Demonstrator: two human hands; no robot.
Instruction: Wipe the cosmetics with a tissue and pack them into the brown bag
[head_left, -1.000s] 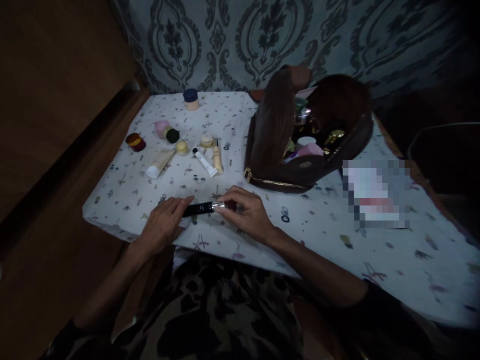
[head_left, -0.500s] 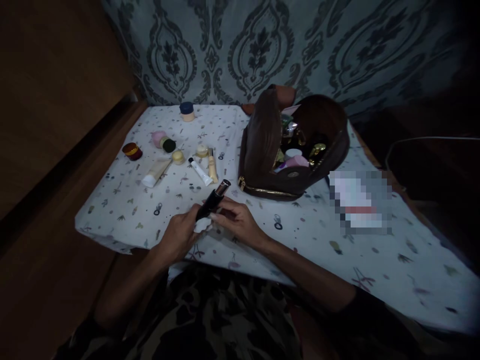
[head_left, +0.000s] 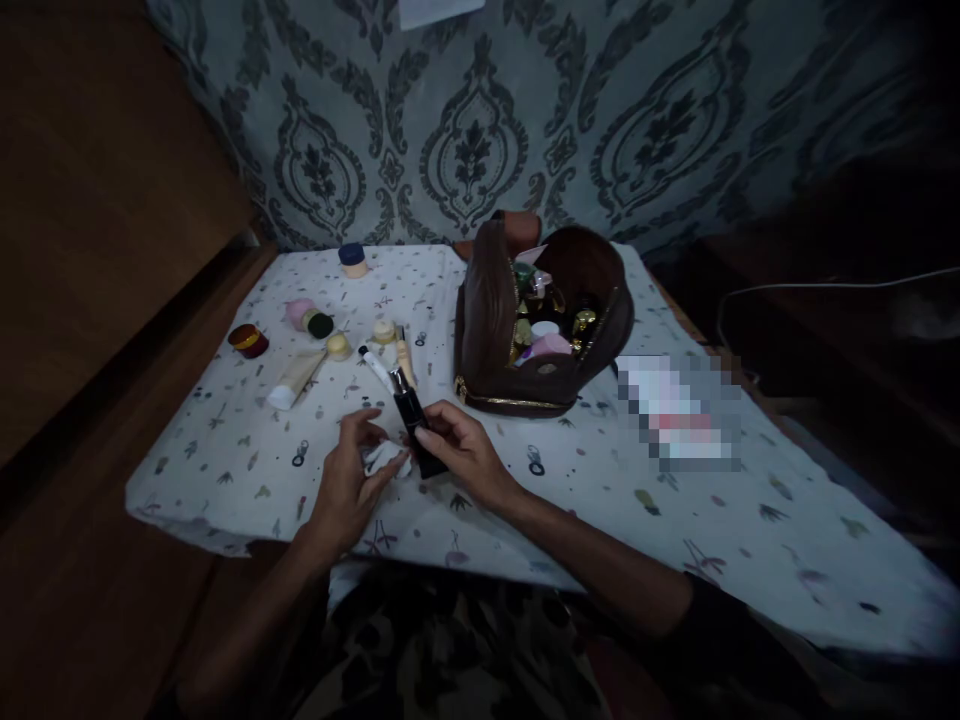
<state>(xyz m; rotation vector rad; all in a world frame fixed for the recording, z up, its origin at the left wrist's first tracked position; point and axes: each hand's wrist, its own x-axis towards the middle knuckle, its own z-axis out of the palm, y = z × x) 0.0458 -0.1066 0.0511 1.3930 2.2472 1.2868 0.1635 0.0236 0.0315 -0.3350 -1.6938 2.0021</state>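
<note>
Between the thumb and fingers of my right hand (head_left: 469,455) is a black bottle (head_left: 412,418) with a shiny top, tilted to the left over the table's front part. My left hand (head_left: 351,480) is closed on a crumpled white tissue (head_left: 384,458), just left of the bottle. Beyond the bottle lie a small white tube with a black cap (head_left: 375,367) and a slim beige tube (head_left: 405,358). A larger beige tube with a white cap (head_left: 294,381) rests farther left.
An open brown bag (head_left: 517,385) full of cosmetics stands at the back right. Small jars, one yellow (head_left: 338,346), one dark red (head_left: 248,341), one blue-lidded (head_left: 352,261), sit on the patterned tablecloth (head_left: 480,530). A blurred flat item (head_left: 679,415) lies right.
The bottle has gone from my left hand to my right and now leans left instead of right. My left hand keeps the tissue, moved slightly away. The view has shifted.
</note>
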